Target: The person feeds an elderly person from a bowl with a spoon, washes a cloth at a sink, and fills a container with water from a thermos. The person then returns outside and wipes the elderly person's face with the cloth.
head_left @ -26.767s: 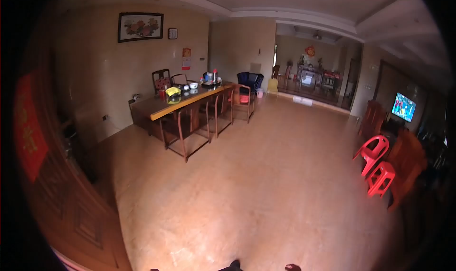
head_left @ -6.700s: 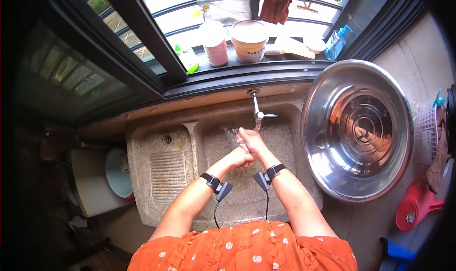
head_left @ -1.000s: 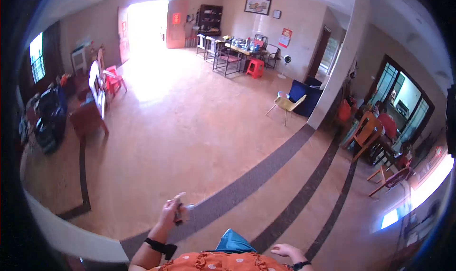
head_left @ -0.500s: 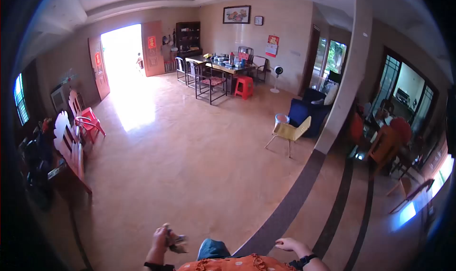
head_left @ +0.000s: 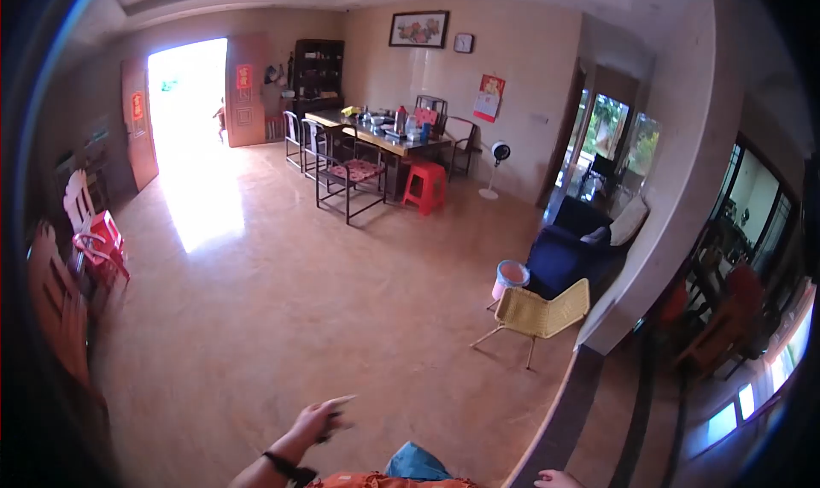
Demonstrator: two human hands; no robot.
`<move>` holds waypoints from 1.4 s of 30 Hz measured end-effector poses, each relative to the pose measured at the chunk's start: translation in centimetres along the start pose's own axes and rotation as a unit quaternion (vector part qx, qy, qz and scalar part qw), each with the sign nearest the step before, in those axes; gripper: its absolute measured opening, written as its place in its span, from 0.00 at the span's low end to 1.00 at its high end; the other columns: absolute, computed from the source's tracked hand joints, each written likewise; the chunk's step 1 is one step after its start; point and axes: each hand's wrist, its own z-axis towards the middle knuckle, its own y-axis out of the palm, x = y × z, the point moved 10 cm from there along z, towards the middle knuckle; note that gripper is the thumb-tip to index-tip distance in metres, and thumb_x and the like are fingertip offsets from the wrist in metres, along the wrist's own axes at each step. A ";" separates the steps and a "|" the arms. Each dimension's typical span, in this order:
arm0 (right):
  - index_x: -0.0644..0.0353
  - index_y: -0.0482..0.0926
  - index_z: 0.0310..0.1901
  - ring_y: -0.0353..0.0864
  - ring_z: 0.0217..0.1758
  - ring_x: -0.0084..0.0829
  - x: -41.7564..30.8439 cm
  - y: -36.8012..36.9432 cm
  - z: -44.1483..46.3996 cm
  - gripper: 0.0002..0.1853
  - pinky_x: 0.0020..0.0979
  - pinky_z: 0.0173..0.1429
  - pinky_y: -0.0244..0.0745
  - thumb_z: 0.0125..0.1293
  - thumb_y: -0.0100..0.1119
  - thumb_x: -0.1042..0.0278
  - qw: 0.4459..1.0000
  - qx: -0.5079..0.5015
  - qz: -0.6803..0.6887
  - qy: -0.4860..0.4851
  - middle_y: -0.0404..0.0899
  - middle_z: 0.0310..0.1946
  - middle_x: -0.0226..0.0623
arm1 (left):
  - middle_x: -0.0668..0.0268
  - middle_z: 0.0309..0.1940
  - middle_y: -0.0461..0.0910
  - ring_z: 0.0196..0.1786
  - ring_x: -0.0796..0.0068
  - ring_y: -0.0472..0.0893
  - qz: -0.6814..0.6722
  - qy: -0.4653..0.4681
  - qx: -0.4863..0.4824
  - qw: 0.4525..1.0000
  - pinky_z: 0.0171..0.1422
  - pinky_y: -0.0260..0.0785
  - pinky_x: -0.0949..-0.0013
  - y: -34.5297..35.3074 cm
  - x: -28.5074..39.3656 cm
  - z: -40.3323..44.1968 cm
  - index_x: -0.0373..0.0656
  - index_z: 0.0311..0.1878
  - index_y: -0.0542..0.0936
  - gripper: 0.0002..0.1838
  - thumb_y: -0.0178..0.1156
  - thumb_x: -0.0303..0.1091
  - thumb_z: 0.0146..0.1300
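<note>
Near the bottom centre-left, my left hand (head_left: pixel 319 421) reaches out over the brown floor. One finger is stretched out and the others curl around a small dark thing that is too blurred to name. A dark strap circles the left wrist. My right hand (head_left: pixel 557 479) shows only in part at the bottom edge, its fingers loosely extended and nothing visible in them. Between the hands, blue-green cloth (head_left: pixel 416 461) shows beyond the orange patterned clothing (head_left: pixel 384 481).
A yellow chair (head_left: pixel 543 314), a pink bin (head_left: pixel 510 276) and a blue armchair (head_left: pixel 564 249) stand right of centre beside a pillar (head_left: pixel 662 189). Farther off are a long table (head_left: pixel 384 138), a red stool (head_left: pixel 424 187) and a fan (head_left: pixel 497 159). Red chairs (head_left: pixel 102 242) stand left.
The view has moved forward into the room, and the yellow chair and pillar look nearer. Compared with half a second ago, my left hand is farther right and my right hand lower, partly out of view.
</note>
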 end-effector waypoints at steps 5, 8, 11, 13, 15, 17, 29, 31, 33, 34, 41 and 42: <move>0.64 0.72 0.62 0.83 0.38 0.34 -12.7 -8.1 14.8 0.36 0.36 0.44 0.79 0.57 0.68 0.48 0.993 0.001 0.089 0.074 0.82 0.44 0.45 | 0.66 0.36 0.82 0.33 0.77 0.80 0.071 0.021 -0.132 0.988 0.35 0.75 0.73 17.3 18.2 23.1 0.36 0.51 0.78 0.19 0.55 0.45 0.71; 0.66 0.71 0.62 0.84 0.40 0.35 -29.0 -15.4 27.7 0.40 0.35 0.46 0.79 0.55 0.69 0.46 1.000 0.002 0.017 0.001 0.83 0.42 0.46 | 0.62 0.41 0.81 0.39 0.71 0.82 0.000 0.054 -0.122 0.991 0.42 0.78 0.67 18.8 24.3 35.8 0.36 0.55 0.75 0.21 0.52 0.44 0.72; 0.61 0.69 0.65 0.82 0.54 0.42 -52.4 -20.2 38.7 0.39 0.37 0.58 0.75 0.58 0.65 0.44 0.978 0.018 -0.110 -0.177 0.77 0.57 0.51 | 0.61 0.43 0.80 0.39 0.70 0.82 -0.115 0.042 -0.039 0.992 0.43 0.79 0.64 15.7 30.6 42.3 0.36 0.54 0.74 0.19 0.50 0.43 0.73; 0.57 0.70 0.65 0.77 0.59 0.46 -67.2 -22.9 45.0 0.33 0.40 0.62 0.73 0.62 0.60 0.48 0.944 0.000 -0.067 -0.322 0.78 0.55 0.50 | 0.60 0.39 0.80 0.35 0.71 0.82 -0.193 0.040 0.039 0.980 0.39 0.79 0.64 11.0 32.0 49.2 0.37 0.47 0.76 0.16 0.50 0.42 0.73; 0.52 0.68 0.66 0.75 0.63 0.46 -81.1 -27.3 49.3 0.32 0.39 0.65 0.71 0.64 0.59 0.48 0.911 -0.016 -0.118 -0.396 0.74 0.60 0.50 | 0.58 0.34 0.81 0.30 0.67 0.82 -0.217 0.063 0.043 0.973 0.36 0.80 0.63 3.1 31.2 58.7 0.40 0.41 0.75 0.14 0.49 0.41 0.73; 0.52 0.68 0.66 0.74 0.62 0.47 -89.8 -31.4 56.2 0.32 0.40 0.65 0.70 0.64 0.59 0.47 0.889 0.015 -0.149 -0.432 0.74 0.60 0.49 | 0.57 0.28 0.80 0.24 0.66 0.81 -0.192 0.072 0.083 0.975 0.29 0.78 0.65 -0.6 33.6 67.5 0.42 0.36 0.73 0.13 0.49 0.41 0.72; 0.58 0.80 0.53 0.82 0.44 0.23 -107.1 -55.1 94.8 0.20 0.28 0.50 0.77 0.69 0.58 0.52 0.961 -0.138 0.011 -0.239 0.85 0.42 0.33 | 0.63 0.41 0.79 0.41 0.69 0.82 -0.166 0.010 -0.270 0.949 0.52 0.77 0.60 45.1 66.7 121.3 0.39 0.47 0.72 0.16 0.51 0.44 0.73; 0.59 0.82 0.47 0.82 0.41 0.24 -113.6 -60.4 98.9 0.18 0.29 0.49 0.76 0.70 0.55 0.52 0.947 -0.156 -0.017 -0.280 0.85 0.40 0.33 | 0.66 0.39 0.78 0.39 0.76 0.79 -0.012 0.002 -0.300 0.954 0.44 0.74 0.67 52.3 70.1 128.7 0.43 0.46 0.75 0.17 0.53 0.49 0.72; 0.59 0.82 0.45 0.82 0.42 0.25 -120.6 -63.9 104.0 0.18 0.31 0.49 0.76 0.70 0.54 0.51 0.929 -0.177 -0.072 -0.317 0.85 0.38 0.34 | 0.67 0.40 0.79 0.40 0.76 0.79 0.045 0.012 -0.361 0.932 0.45 0.73 0.69 58.0 72.1 135.9 0.42 0.48 0.76 0.18 0.54 0.49 0.71; 0.59 0.82 0.44 0.82 0.42 0.27 -125.1 -65.8 106.4 0.19 0.32 0.49 0.75 0.70 0.53 0.51 0.904 -0.189 -0.124 -0.363 0.84 0.37 0.35 | 0.68 0.40 0.80 0.42 0.75 0.79 0.110 0.035 -0.419 0.901 0.46 0.72 0.70 61.1 73.8 138.9 0.42 0.51 0.76 0.19 0.56 0.49 0.70; 0.59 0.76 0.54 0.78 0.52 0.35 -153.3 -73.7 122.5 0.19 0.39 0.55 0.72 0.68 0.56 0.55 0.841 -0.289 -0.084 -0.450 0.79 0.50 0.42 | 0.69 0.50 0.77 0.51 0.79 0.76 0.104 0.071 -0.340 0.932 0.58 0.70 0.72 64.1 83.4 161.1 0.41 0.64 0.69 0.23 0.58 0.41 0.71; 0.59 0.76 0.55 0.78 0.53 0.35 -157.8 -75.7 122.5 0.20 0.37 0.55 0.72 0.67 0.57 0.57 0.793 -0.307 -0.085 -0.520 0.79 0.51 0.42 | 0.68 0.51 0.78 0.53 0.79 0.76 0.055 0.068 -0.315 0.945 0.59 0.70 0.72 62.5 85.8 164.2 0.40 0.65 0.68 0.23 0.58 0.37 0.71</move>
